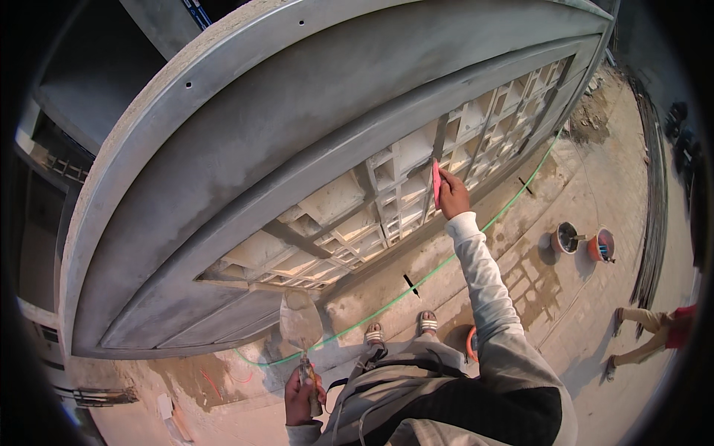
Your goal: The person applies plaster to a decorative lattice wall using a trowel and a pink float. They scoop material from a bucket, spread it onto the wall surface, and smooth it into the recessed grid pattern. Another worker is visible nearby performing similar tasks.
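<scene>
My left hand [300, 395] is closed round the handle of a pointed trowel [300, 321], held low in front of my body with its pale blade upward. My right arm reaches out to a grey concrete wall panel [245, 126] with a lattice of openings. In my right hand [454, 195] is a flat pink tool, which looks like a float [436, 184], gripped with its edge against a dark, wet-looking lattice bar [440, 137]. Darker patches of fresh grey show on several bars.
A green hose [437, 266] runs along the ground beside the panel. Two orange buckets [563, 239] stand to the right, and another orange rim [471, 343] shows beside me. A bundle of long dark rods [651, 193] lies farther right. Another person [654, 327] stands at the right edge.
</scene>
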